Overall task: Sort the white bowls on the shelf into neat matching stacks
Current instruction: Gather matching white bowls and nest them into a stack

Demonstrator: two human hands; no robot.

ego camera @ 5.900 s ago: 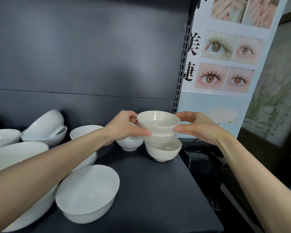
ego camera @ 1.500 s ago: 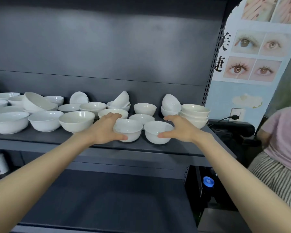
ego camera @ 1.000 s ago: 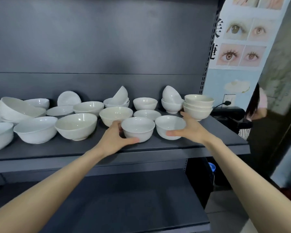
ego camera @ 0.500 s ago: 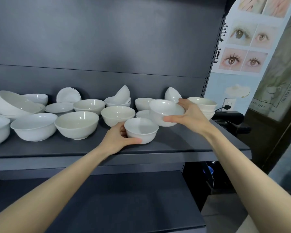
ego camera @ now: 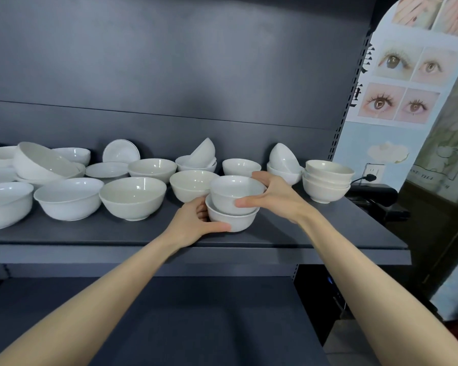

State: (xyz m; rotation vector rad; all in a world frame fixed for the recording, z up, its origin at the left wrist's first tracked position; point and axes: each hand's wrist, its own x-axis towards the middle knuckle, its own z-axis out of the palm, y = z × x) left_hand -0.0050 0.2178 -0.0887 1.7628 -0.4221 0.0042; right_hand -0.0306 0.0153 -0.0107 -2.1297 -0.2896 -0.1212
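Two small white bowls are nested near the front of the dark shelf (ego camera: 341, 233). My right hand (ego camera: 278, 198) grips the upper small bowl (ego camera: 233, 192), which sits inside the lower small bowl (ego camera: 238, 221). My left hand (ego camera: 193, 223) holds the lower bowl at its left side, thumb under its front. A stack of three matching small bowls (ego camera: 327, 180) stands at the shelf's right end. Medium bowls (ego camera: 132, 198) and large bowls (ego camera: 69, 198) spread to the left.
Behind my hands stand more small bowls (ego camera: 239, 166), some tipped into others (ego camera: 283, 159). Flat plates (ego camera: 121, 153) lean at the back left. A lower shelf (ego camera: 196, 326) lies under my arms. A poster and a wall socket (ego camera: 373, 170) are at the right.
My right hand has carried the small bowl leftward and down into the bowl held by my left hand. The camera has moved closer.
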